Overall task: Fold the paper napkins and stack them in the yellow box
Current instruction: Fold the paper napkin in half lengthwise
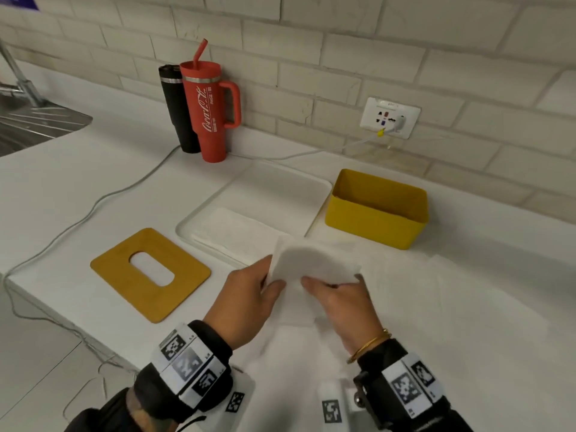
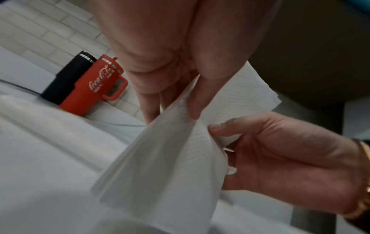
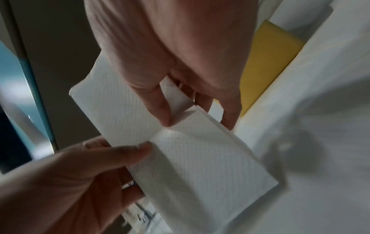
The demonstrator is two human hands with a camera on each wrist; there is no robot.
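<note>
So we're mid-fold on one paper napkin [image 1: 307,269] – it's held up off the white counter [image 1: 78,194], near the front edge. Our left hand [image 1: 246,294] pinches its left side, thumb over the top and fingers curled behind, and our right hand [image 1: 339,302] pinches the right part the same way, thumb tip on the sheet. In the right wrist view it looks already doubled over, layered edge showing. The yellow box [image 1: 377,210] sits further back on the right, open, with nothing visible inside as far as we can tell, just beside a white tray [image 1: 258,194] with more napkins. Next we'd guess: square the edges, press a crease, then carry it right and far to lay it flat in the box – it's flimsy stuff, so easy to skew
</note>
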